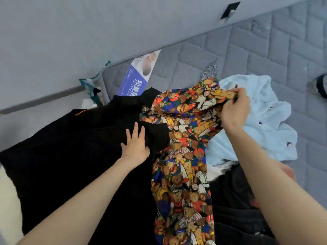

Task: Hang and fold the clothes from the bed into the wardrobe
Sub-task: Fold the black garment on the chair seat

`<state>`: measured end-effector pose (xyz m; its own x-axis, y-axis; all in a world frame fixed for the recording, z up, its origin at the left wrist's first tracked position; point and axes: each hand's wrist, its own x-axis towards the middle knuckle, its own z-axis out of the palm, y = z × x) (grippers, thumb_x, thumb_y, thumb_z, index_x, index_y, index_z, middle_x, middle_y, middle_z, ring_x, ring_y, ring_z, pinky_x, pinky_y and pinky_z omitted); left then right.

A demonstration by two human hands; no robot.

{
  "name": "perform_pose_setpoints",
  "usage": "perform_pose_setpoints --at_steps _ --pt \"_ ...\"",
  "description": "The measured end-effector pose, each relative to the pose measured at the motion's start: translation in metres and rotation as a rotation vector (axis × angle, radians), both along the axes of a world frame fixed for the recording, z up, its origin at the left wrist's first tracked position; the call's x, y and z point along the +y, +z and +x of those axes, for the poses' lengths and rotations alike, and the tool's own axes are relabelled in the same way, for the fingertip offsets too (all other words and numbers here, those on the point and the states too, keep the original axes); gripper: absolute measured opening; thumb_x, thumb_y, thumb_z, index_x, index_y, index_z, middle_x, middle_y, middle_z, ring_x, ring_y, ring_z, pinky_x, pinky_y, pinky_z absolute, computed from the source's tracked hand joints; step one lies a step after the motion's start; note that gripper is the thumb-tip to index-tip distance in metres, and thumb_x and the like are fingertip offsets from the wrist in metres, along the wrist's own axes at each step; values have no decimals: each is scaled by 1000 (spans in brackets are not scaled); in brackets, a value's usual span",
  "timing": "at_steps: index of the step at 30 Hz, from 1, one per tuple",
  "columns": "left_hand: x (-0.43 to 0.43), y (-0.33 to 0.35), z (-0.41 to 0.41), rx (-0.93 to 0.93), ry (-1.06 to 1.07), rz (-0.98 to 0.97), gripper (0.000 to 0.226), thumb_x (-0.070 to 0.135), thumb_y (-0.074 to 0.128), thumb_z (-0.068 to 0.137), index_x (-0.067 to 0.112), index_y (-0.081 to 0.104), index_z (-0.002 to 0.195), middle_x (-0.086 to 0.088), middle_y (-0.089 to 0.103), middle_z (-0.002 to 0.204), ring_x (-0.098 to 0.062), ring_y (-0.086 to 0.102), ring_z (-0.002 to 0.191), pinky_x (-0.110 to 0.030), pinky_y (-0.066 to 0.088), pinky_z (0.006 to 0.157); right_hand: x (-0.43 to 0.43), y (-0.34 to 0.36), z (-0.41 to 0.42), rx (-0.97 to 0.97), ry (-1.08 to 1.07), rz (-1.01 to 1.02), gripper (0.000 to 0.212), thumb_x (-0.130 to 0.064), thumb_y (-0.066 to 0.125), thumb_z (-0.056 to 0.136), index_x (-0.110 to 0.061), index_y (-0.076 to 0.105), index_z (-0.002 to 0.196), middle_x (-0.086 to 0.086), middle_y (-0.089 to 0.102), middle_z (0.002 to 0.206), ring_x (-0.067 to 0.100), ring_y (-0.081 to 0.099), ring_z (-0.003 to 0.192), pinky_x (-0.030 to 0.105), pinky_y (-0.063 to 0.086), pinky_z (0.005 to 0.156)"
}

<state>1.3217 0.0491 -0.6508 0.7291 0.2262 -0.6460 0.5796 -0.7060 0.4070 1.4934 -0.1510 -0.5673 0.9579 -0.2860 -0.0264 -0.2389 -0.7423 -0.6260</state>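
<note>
**Surroundings.** Pale blue fleece garment (256, 121): crumpled on the bed to the right, its near edge under the print cloth. Dark garment (235, 209): bunched at lower right, beneath the right forearm. Black garment (70, 147): spread wide across the left, with a small orange mark near its top. One fold overlaps the print cloth's left edge. Teal bag (92, 85): partly seen at the mattress corner. Grey patterned scrap (210, 69): just behind the print cloth.

**Main item.** Teddy-bear print garment (184, 165): thin cloth crowded with brown bears in sports kit on blue, red, yellow and green. It lies between the black and pale blue pieces, running from the centre down to the bottom edge of view.

**Grips.** Right grip (234, 108): pinches the garment's upper edge and lifts it. Left grip (135, 145): released, fingers straight, pressed flat on the black garment.

**Surface and room.** Grey quilted mattress (265, 50), bare, with a blue label (134, 80) bearing white characters. Plain grey wall (88, 32) behind, with a black fitting (230, 9).
</note>
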Motion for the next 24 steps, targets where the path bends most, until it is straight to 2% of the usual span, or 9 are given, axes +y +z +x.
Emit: perform_pose_setpoints --at_steps 3,5,7,9,12,16,18,21,24 --pt "-9 5 14 -366 266 -48 46 15 48 98 14 40 143 -3 32 150 -21 39 134 -27 36 103 -8 -5 -11 9 78 60 32 4 41 83 -9 54 109 15 52 115 17 45 85 18 28 68" --pt "-15 16 35 -352 445 -200 40 25 48 99 16 47 138 4 50 129 -12 51 116 -24 39 94 -11 -7 -19 -12 155 95 28 4 49 79 -11 54 102 15 53 109 13 42 79 16 28 67" --pt "-21 25 59 -195 736 -511 46 42 49 97 15 51 134 7 58 112 -7 53 96 -26 41 87 -11 -7 -28 -20 214 157 26 4 55 75 -16 52 92 11 57 100 15 45 82 21 31 69" --pt "-23 28 80 -51 951 -750 61 58 50 91 14 51 133 1 61 120 -11 54 101 -32 36 96 -10 -7 -39 -27 262 220 27 7 58 71 -16 50 84 5 57 88 16 47 80 25 34 66" --pt "-26 25 97 12 1111 -1009 75 65 56 83 20 45 141 -6 51 140 -19 42 133 -36 19 114 -11 -3 -55 -23 400 251 41 10 58 66 -28 51 79 1 58 86 11 50 77 19 36 64" --pt "-22 24 107 49 1213 -1053 76 61 70 74 23 51 138 -1 52 140 -14 47 129 -29 29 103 -15 1 -69 -34 578 242 47 13 61 65 -30 54 82 -14 56 87 -4 52 84 10 37 72" --pt "-22 22 109 82 1213 -1043 75 55 69 79 18 47 140 1 48 144 -13 41 133 -28 28 107 -15 -1 -74 -11 619 238 45 15 62 63 -26 59 80 -14 55 86 -6 52 83 7 35 72" --pt "-22 22 106 32 1233 -1118 44 31 54 96 12 51 135 -4 55 136 -15 53 114 -25 41 91 -13 -4 -82 39 612 184 45 18 59 62 -25 66 76 -10 54 88 -4 51 84 5 34 71" --pt "-6 32 88 -157 1361 -1434 40 16 35 98 4 51 134 -15 58 129 -29 56 108 -41 38 107 -5 -3 -89 -1 505 151 50 18 52 62 -26 68 77 -8 52 90 -6 50 83 6 35 67"
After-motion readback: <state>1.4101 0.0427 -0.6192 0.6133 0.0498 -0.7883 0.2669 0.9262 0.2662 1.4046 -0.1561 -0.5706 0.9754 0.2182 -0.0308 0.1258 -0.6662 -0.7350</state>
